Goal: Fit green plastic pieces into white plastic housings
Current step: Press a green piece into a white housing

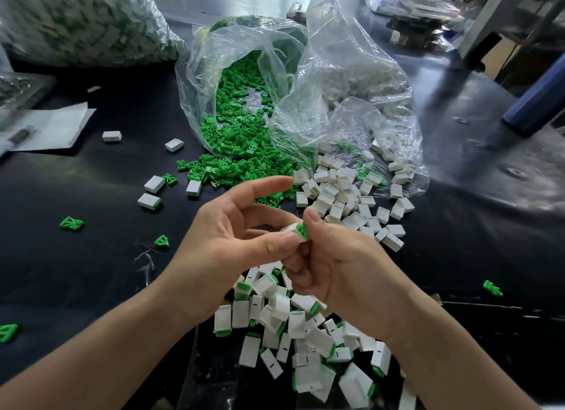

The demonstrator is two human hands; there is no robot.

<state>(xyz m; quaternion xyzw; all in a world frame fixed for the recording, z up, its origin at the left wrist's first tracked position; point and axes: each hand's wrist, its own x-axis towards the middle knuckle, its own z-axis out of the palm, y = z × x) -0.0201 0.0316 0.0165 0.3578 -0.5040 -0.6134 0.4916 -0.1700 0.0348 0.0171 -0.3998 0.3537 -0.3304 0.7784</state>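
Over the heap of finished housings [290,324], your left hand [232,235] pinches one white housing [292,231] and your right hand [333,266] pinches the one green piece [303,228] at its end, with two open clear bags beyond, the green-piece bag [244,104] beside the housing bag [351,88], and five loose housings [154,184] at left.

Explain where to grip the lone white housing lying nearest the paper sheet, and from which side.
Probably pinch the white housing across its two long sides, coming from above: it lies flat on the table, clear of other parts, so both sides are free.
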